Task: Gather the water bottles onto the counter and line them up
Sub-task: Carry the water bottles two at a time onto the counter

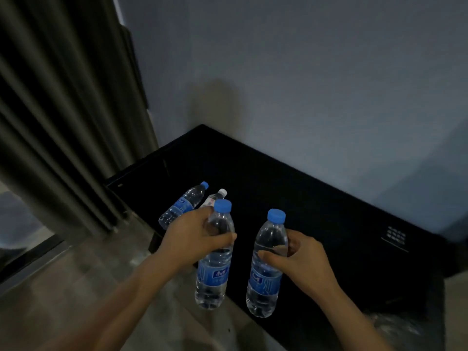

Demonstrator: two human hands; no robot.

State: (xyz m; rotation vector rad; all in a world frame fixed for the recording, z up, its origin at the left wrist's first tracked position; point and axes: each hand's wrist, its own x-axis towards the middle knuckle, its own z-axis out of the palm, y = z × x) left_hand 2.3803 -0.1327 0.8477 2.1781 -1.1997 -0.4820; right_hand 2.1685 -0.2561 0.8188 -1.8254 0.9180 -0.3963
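Arms stretch forward side by side, bare to the elbow. The left hand (192,241) is curled round the top part of one water bottle (214,277); its thumb lies across the front and its fingers wrap round the back. The right hand (301,259) grips a second water bottle (264,285) in the same way, round the middle, with the thumb in front. Both hands hold their bottles tight, standing up with the caps on top. The two held bottles are just beside each other but do not touch. They hang over the near edge of the black counter (316,188).

Four bottles show in all. Three have blue caps and one has a white cap. Beyond the left hand, a blue-capped bottle (181,207) and a white-capped bottle (215,197) are on the counter, close together. The left hand hides their lower parts a little, so I cannot tell if they touch.

Every bottle is clear, with its cap on. The two held bottles and the far blue-capped one each have a blue label. The held bottles have clear water in them, nearly up to the neck. How full the two far ones are is hard to see.

Beyond both hands is a plain grey wall (304,72). Far to the left of the left hand hangs a dark curtain (63,122). Under the left arm is a grey floor (76,287). Off to the right of the right hand, small white marks (395,235) sit on the counter, too blurry to read.
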